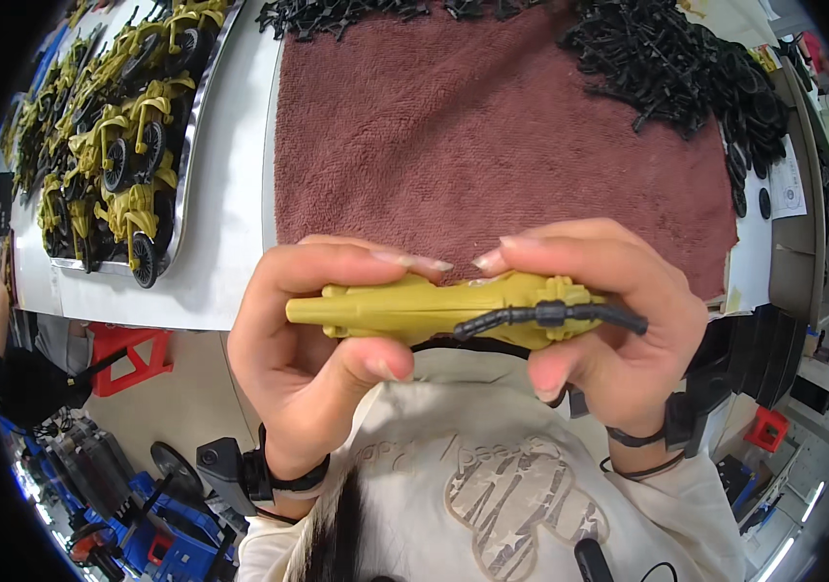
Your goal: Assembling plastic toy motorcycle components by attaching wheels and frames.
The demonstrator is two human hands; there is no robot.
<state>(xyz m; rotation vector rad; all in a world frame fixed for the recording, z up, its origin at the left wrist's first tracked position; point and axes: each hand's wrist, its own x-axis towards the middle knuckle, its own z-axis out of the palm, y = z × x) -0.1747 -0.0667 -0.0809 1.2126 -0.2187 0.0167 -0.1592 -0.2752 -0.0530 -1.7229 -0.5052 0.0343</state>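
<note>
Between both hands, above the front edge of the table, I hold a yellow plastic toy motorcycle body [414, 308] lying lengthwise. A black handlebar [552, 314] crosses its right end. My left hand [303, 335] pinches the narrow tapered end, fingers on the far side and thumb on the near side. Around the handlebar end, my right hand [628, 310] is closed the same way, thumb near and index finger far. The underside of the body is hidden from view.
A maroon towel [492, 136] covers the table. A metal tray [203, 126] of yellow toy motorcycles with black wheels stands at the left. Black plastic parts [666, 63] are heaped at the back right, beside loose black wheels [752, 126]. A red stool [131, 357] is on the floor.
</note>
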